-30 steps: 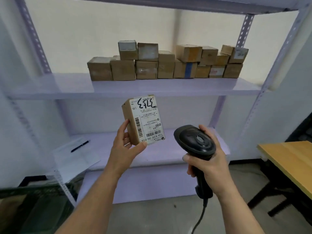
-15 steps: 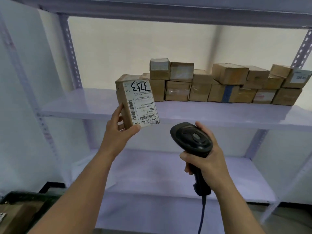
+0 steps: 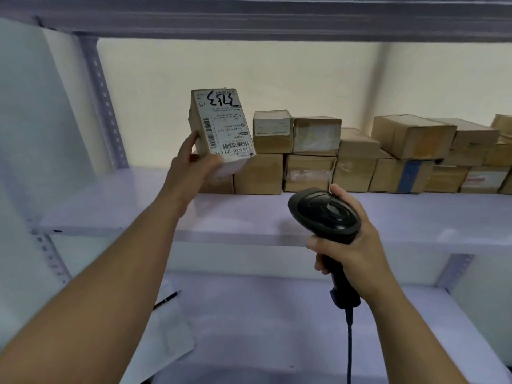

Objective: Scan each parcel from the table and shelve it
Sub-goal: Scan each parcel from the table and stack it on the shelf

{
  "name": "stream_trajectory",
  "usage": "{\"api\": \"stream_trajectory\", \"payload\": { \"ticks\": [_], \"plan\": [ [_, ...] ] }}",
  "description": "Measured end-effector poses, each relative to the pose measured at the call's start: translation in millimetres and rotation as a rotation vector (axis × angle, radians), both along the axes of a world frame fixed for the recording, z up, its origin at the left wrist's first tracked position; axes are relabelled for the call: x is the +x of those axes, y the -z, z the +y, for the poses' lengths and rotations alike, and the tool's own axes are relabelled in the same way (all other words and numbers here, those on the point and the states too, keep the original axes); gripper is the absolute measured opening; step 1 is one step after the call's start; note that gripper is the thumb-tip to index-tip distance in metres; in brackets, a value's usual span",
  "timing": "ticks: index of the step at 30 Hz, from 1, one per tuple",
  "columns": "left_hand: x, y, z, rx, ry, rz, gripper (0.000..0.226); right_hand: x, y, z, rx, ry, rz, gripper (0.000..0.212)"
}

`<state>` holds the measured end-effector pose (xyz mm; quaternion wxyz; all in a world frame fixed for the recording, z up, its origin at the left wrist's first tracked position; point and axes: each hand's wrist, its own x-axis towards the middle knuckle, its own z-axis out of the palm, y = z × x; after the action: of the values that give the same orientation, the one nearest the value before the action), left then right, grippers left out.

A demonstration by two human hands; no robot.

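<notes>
My left hand (image 3: 194,162) grips a small cardboard parcel (image 3: 221,126) by its lower end. The parcel's white label with barcodes and black handwriting faces me. It is held tilted above the left end of a row of parcels (image 3: 360,156) stacked two high on the middle shelf (image 3: 249,214). My right hand (image 3: 352,245) holds a black barcode scanner (image 3: 324,212) by its handle, below and right of the parcel, in front of the shelf edge. The scanner's cable hangs down.
A pen (image 3: 166,299) lies on a sheet of paper (image 3: 166,333) on the lower shelf (image 3: 304,328). A perforated upright post (image 3: 105,106) stands at the left. Another shelf board (image 3: 277,18) runs overhead. The middle shelf's left part is bare.
My left hand has raised the parcel up and forward, from below the middle shelf to above the stack's left end. The view has moved closer to the shelving. The scanner has stayed low.
</notes>
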<state>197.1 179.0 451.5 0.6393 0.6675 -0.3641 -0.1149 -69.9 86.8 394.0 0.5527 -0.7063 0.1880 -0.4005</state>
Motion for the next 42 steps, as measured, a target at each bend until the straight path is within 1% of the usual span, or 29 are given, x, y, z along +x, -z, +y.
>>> {"api": "stream_trajectory", "payload": {
  "ticks": [2, 6, 8, 10, 11, 14, 17, 19, 22, 25, 27, 29, 34, 38, 39, 42],
  "plan": [
    [19.2, -6.9, -9.8, 0.012, 0.027, 0.028, 0.082, 13.1, -0.8, -3.7, -0.004, 0.018, -0.013, 0.087],
    [54.9, -19.6, -30.2, 0.023, 0.064, 0.079, 0.083, 37.4, -6.9, -6.1, -0.014, 0.064, -0.022, 0.088],
    [67.0, -27.1, -41.7, 0.032, 0.096, 0.076, 0.072, 50.4, -11.3, -7.1, -0.021, 0.086, -0.023, 0.088],
    [76.9, -33.9, -54.6, 0.053, 0.135, 0.048, 0.057, 62.7, -15.0, -8.3, -0.024, 0.11, -0.026, 0.089],
    [80.6, -36.9, -60.4, 0.077, 0.145, 0.034, 0.054, 67.9, -16.0, -8.4, -0.026, 0.124, -0.023, 0.089],
    [91.2, -39.3, -75.9, 0.173, 0.149, -0.016, 0.053, 78.1, -16.2, -7.0, -0.031, 0.15, -0.023, 0.089],
    [102.5, -36.7, -85.9, 0.246, 0.11, -0.109, 0.055, 84.3, -15.1, -5.1, -0.036, 0.188, -0.011, 0.089],
    [109.4, -33.1, -91.9, 0.218, 0.089, -0.165, 0.053, 87.6, -13.1, -4.7, -0.045, 0.217, 0.004, 0.089],
    [115.6, -29.9, -96.3, 0.131, 0.136, -0.172, 0.052, 92.4, -9.4, -3.4, -0.049, 0.246, 0.008, 0.089],
    [116.0, -27.7, -97.5, 0.104, 0.232, -0.177, 0.063, 96.8, -6.9, -0.5, -0.041, 0.261, 0.005, 0.089],
    [114.7, -25.8, -97.8, 0.124, 0.252, -0.246, 0.077, 99.2, -5.7, 1.7, -0.038, 0.271, 0.001, 0.089],
    [115.6, -24.8, -99.6, 0.114, 0.24, -0.287, 0.086, 101.2, -5.0, 3.9, -0.039, 0.283, 0.0, 0.089],
    [120.1, -20.0, -102.4, 0.098, 0.246, -0.301, 0.09, 103.2, -3.9, 9.5, -0.058, 0.321, 0.001, 0.089],
    [125.2, -10.4, -101.4, 0.133, 0.235, -0.31, 0.109, 104.2, -1.2, 16.6, -0.057, 0.349, -0.001, 0.088],
    [125.1, -8.1, -101.1, 0.128, 0.221, -0.307, 0.111, 104.0, -0.7, 18.3, -0.054, 0.357, 0.0, 0.088],
    [118.8, -3.3, -95.8, 0.072, 0.146, -0.35, 0.106, 102.1, 1.5, 24.8, -0.055, 0.374, 0.004, 0.088]
  ]
}}
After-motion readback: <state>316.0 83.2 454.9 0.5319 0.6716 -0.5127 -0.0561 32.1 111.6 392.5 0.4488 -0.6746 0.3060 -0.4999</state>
